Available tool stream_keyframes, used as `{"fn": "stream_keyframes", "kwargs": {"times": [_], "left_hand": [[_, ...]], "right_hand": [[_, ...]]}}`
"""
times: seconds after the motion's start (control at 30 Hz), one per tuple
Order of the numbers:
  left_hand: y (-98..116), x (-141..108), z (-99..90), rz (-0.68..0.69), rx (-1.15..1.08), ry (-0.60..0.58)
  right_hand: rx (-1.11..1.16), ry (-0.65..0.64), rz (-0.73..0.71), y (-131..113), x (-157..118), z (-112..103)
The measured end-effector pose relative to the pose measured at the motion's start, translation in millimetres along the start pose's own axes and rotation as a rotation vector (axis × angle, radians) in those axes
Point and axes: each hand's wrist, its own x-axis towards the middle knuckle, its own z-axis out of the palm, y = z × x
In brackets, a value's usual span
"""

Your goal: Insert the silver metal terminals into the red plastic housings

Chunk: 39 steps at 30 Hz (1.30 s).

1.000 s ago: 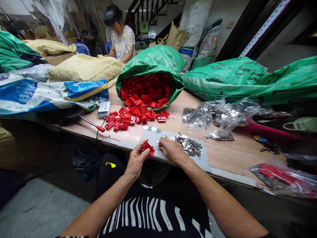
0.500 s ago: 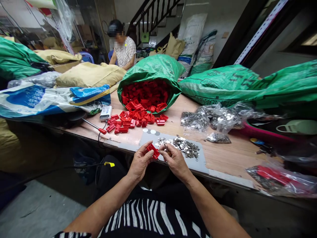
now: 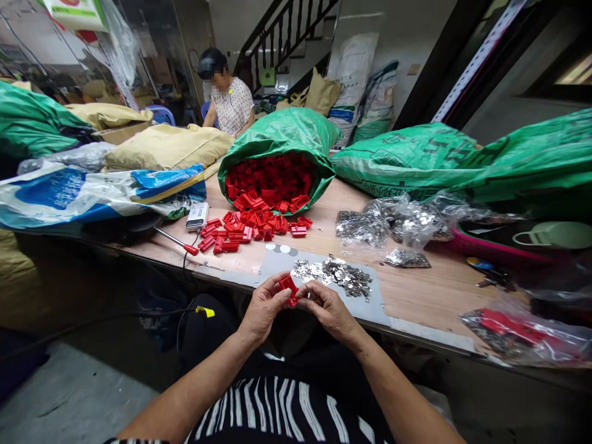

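Between the fingers and thumb of my left hand (image 3: 264,308) is a red plastic part (image 3: 289,288), held just off the table's front edge. My right hand (image 3: 329,307) is closed in a pinch at the right side of that part; what its fingertips hold is too small to make out. Behind the hands, small silvery metal pieces (image 3: 346,275) are heaped on a grey mat (image 3: 374,302). A pile of red parts (image 3: 254,227) spills from the mouth of a green sack (image 3: 296,126).
Clear bags of metal pieces (image 3: 363,228) lie right of the sack. A red-handled tool (image 3: 190,249) and a white device (image 3: 197,216) are at left. A bag with red and metal parts (image 3: 522,336) lies at front right. Across the table sits a person (image 3: 231,105).
The red part has turned more upright in my left hand and sits slightly lower. My right hand stays pinched beside it. The camera view has shifted slightly.
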Motion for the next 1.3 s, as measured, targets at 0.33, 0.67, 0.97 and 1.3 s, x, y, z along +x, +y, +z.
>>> {"fn": "stream_keyframes", "kwargs": {"times": [0.33, 0.67, 0.97, 1.3], "left_hand": [[-10.2, 18.0, -23.9, 0.114, 0.153, -0.047], [-9.7, 38.9, -46.3, 0.279, 0.732, -0.061], [-2.1, 42.6, -44.9, 0.301, 0.834, -0.123], [-4.3, 43.9, -47.2, 0.342, 0.939, -0.144]], "right_hand": [[-0.186, 0.028, 0.02, 6.1, 0.6, -1.5], [-0.427, 0.026, 0.033, 14.6, 6.5, 5.3], [-0.461, -0.042, -0.018, 17.3, 11.7, 2.8], [-0.457, -0.049, -0.034, 17.5, 12.2, 1.0]]}}
